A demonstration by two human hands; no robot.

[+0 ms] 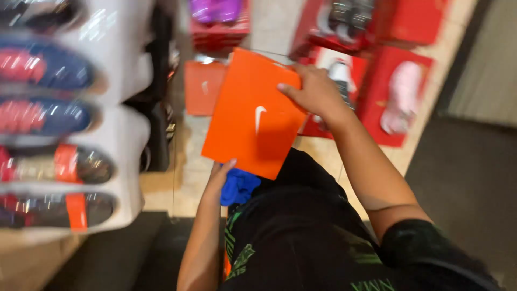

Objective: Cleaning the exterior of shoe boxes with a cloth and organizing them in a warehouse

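I hold an orange shoebox lid (pixel 250 116) tilted in front of me with both hands. My right hand (pixel 315 92) grips its upper right edge, thumb on top. My left hand (pixel 219 173) holds its lower left edge from beneath. Something blue (pixel 238 187), cloth or a shoe, shows just under the lid beside my left hand; the picture is too blurred to tell which. My black clothing with green print (pixel 291 237) fills the bottom middle.
Open red shoeboxes with shoes (pixel 396 97) lie on the light wood floor ahead, one with a pink shoe (pixel 401 97), another with purple shoes (pixel 215 11). An orange box (pixel 202 86) stands behind the lid. White wall shelves (pixel 124 134) on the left carry several shoes.
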